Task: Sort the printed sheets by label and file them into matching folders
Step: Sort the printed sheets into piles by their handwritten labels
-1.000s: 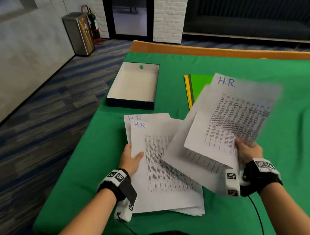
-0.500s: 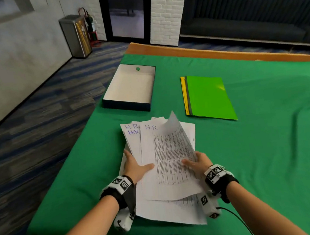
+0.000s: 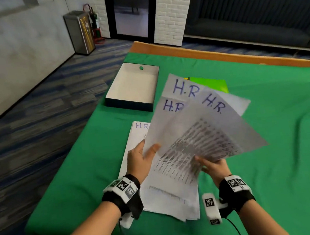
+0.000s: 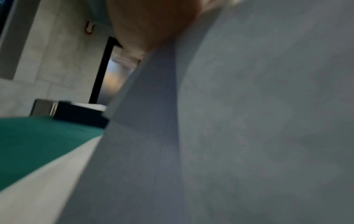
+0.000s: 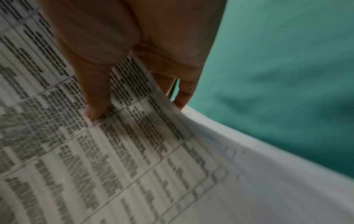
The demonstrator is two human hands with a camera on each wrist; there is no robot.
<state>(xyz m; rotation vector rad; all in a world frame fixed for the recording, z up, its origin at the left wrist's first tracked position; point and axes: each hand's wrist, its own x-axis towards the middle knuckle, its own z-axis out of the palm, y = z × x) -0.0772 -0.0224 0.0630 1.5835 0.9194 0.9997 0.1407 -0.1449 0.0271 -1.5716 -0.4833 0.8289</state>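
Note:
Several printed sheets (image 3: 199,131) marked "H.R." in blue are fanned out and held up over the green table. My left hand (image 3: 141,159) grips their left edge, thumb on top. My right hand (image 3: 213,166) pinches the lower right corner; in the right wrist view the thumb (image 5: 95,91) presses the printed sheets (image 5: 134,151) against the fingers below. A stack of further sheets (image 3: 168,202) lies flat beneath, its top corner also marked "H.R.". The green folder (image 3: 213,84) lies behind the fan, mostly hidden. Raised paper (image 4: 249,121) fills the left wrist view.
An open dark box with a white inside (image 3: 133,85) stands at the table's left edge, beyond the stack. Green cloth (image 3: 277,142) covers the table, with a wooden rim (image 3: 220,55) at the far side. A metal bin (image 3: 81,31) stands on the floor.
Half a second ago both hands lay on the stack on the table. Now they have lifted a fan of H.R. sheets up and to the right, which covers the green folder.

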